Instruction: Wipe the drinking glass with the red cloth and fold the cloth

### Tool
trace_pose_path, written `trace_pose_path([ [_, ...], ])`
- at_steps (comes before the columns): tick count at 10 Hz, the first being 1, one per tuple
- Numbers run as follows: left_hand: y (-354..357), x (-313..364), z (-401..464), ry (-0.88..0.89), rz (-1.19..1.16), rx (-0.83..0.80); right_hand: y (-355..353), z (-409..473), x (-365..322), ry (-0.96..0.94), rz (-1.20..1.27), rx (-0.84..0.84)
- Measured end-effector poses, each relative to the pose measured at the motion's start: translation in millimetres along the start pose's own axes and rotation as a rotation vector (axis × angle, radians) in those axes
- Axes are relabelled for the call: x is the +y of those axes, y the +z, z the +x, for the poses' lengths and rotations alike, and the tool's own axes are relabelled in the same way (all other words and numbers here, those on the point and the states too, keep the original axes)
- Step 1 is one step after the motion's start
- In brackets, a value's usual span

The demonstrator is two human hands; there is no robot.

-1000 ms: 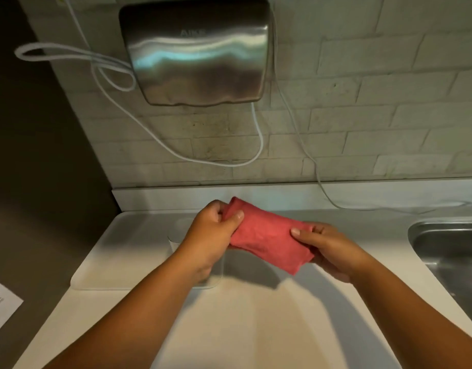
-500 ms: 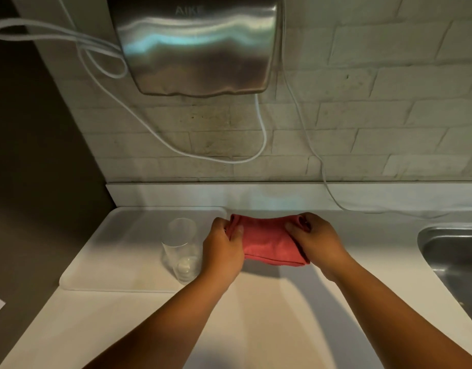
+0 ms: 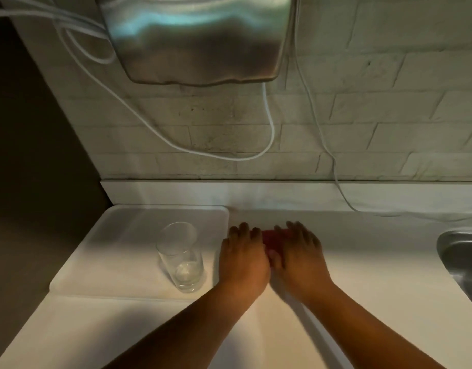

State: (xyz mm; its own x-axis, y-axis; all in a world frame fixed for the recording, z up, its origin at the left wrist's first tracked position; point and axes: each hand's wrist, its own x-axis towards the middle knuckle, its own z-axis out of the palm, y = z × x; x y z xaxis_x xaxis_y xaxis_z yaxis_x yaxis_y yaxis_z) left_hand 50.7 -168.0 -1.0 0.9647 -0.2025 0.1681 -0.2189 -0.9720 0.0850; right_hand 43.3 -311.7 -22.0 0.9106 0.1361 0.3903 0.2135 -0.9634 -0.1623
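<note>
The red cloth (image 3: 269,238) lies on the white counter (image 3: 376,262), almost fully covered by my hands; only a small red strip shows between them. My left hand (image 3: 243,258) and my right hand (image 3: 300,255) lie flat on it side by side, palms down, fingers spread forward. The clear drinking glass (image 3: 180,258) stands upright on the white tray (image 3: 117,235), just left of my left hand and apart from it.
A steel hand dryer (image 3: 197,38) hangs on the brick wall above, with white cables (image 3: 269,121) looping down to the counter. A steel sink (image 3: 461,262) sits at the right edge. The counter ends at the left beside a dark floor.
Both hands lowered the folded cloth from the air onto the counter and now press it flat. The glass, hidden behind my left arm earlier, is now in full view.
</note>
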Motion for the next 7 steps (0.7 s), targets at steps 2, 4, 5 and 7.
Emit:
trace_pose_path([
  [2, 29, -18, -5, 0.313, 0.205, -0.233, 17, -19, -8, -0.068, -0.155, -0.399],
  [4, 33, -21, 13, 0.197, 0.083, -0.238, 16, 1, -7, -0.098, -0.196, -0.477],
  [5, 33, -22, 13, 0.167, 0.065, -0.259, 13, 1, -5, -0.104, -0.175, -0.484],
  [7, 17, -21, 10, 0.122, -0.238, -0.217, 0, 11, -3, -0.114, -0.013, -0.436],
])
